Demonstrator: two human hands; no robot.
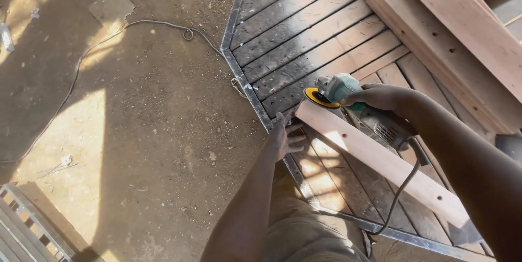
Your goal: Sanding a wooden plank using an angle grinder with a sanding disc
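On a dusty dirt floor [136, 148], over a steel-framed slatted panel [326, 28]: my left hand [284, 138] is pressing flat, fingers spread, beside a pale wooden batten [380, 161], my right hand [380, 98] is gripping a green angle grinder [353, 104].

Single head-worn view, looking steeply down from above the person's own arms, tilted slightly forward. Close range: left hand [284, 138] and right hand [380, 98] sit mid-frame. Slatted wooden panel in a metal frame [247, 85] fills the right half, dirt floor [136, 131] the left. No second view to overlap.
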